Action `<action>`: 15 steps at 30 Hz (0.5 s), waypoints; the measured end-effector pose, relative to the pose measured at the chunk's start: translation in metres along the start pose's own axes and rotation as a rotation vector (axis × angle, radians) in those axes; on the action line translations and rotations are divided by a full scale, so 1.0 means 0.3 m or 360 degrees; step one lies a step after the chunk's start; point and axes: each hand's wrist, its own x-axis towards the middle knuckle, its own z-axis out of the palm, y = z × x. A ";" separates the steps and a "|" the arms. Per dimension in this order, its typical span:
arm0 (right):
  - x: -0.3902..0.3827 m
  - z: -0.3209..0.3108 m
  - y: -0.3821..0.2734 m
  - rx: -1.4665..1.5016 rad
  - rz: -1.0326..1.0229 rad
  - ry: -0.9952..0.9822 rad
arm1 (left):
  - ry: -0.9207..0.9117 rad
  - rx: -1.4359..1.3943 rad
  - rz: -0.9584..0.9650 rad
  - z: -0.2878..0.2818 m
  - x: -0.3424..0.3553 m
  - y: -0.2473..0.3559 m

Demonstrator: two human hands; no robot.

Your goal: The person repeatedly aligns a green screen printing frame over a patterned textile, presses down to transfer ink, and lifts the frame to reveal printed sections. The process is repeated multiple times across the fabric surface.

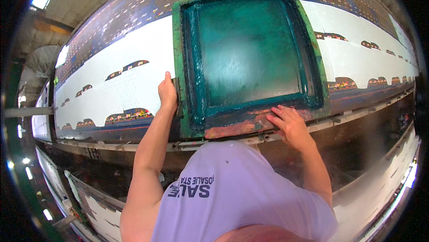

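Seating the green printing screen on the white cloth

My left hand (167, 92) grips the left edge of the screen frame (178, 63), fingers curled round it; my right hand (290, 123) lies flat and open on the paint-stained near rail. The frame rests on the cloth (129, 85) stretched along the long surface (371, 103), between rows of printed motifs (127, 116). I judge it best to press evenly with both hands, frame square to the near rail, and not drag it.
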 end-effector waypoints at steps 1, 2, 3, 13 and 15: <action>0.012 0.022 0.000 -0.0072 -0.0012 0.0029 | 0.0009 0.0018 0.0059 -0.010 0.025 -0.035; 0.028 0.036 -0.005 -0.0143 -0.0025 0.0058 | 0.0019 0.0037 0.0117 -0.018 0.049 -0.070; 0.052 0.041 -0.017 -0.0126 -0.0056 0.0124 | 0.0030 0.0057 0.0174 -0.029 0.067 -0.100; 0.316 0.031 -0.127 -0.0274 0.0070 -0.0218 | 0.0169 0.0309 0.0605 0.001 0.016 -0.043; 0.310 0.013 -0.171 -0.0262 0.0133 -0.0292 | 0.0147 0.0311 0.0590 -0.004 0.013 -0.052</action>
